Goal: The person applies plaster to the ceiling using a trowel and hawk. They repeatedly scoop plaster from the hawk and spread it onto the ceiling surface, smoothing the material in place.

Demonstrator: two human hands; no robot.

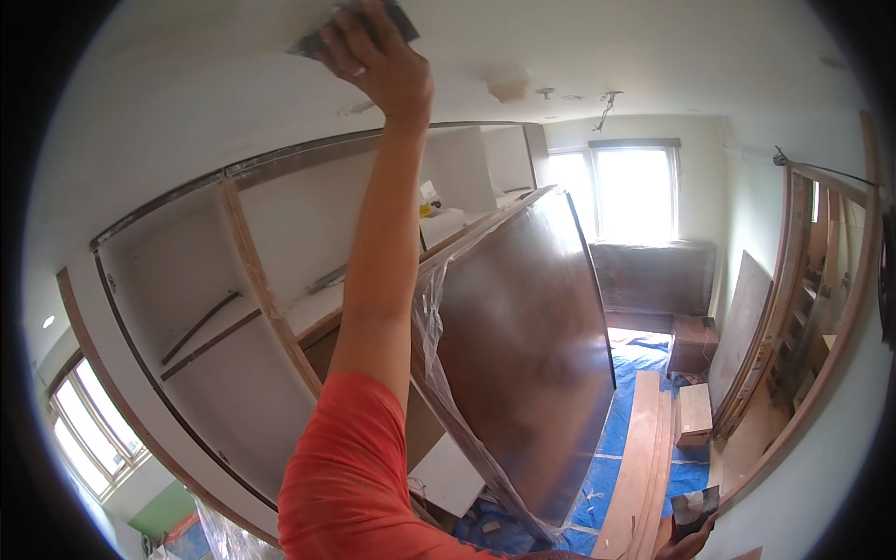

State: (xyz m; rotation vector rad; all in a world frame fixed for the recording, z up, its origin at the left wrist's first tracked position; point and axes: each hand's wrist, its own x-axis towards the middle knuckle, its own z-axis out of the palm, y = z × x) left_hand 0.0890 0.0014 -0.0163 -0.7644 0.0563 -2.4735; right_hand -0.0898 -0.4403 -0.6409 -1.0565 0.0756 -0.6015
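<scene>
A raised left hand (383,70) clamps a dark flat blade (403,21) at the ceiling (672,56).
The blade juts out either side of its bent fingers. Well below and to the right, the right hand (689,544) grips a pale-smeared dark plate (693,513), its fingers partly hidden. A large brown panel (523,345) edged with plastic film (431,322) slants below the raised grip.

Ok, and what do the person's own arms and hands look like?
The left arm wears a plain orange-red short sleeve and is bare below it. The left hand is ungloved; a small pale spot on its fingers could be a ring or a smear. The right hand is ungloved too, only partly in view.
</scene>
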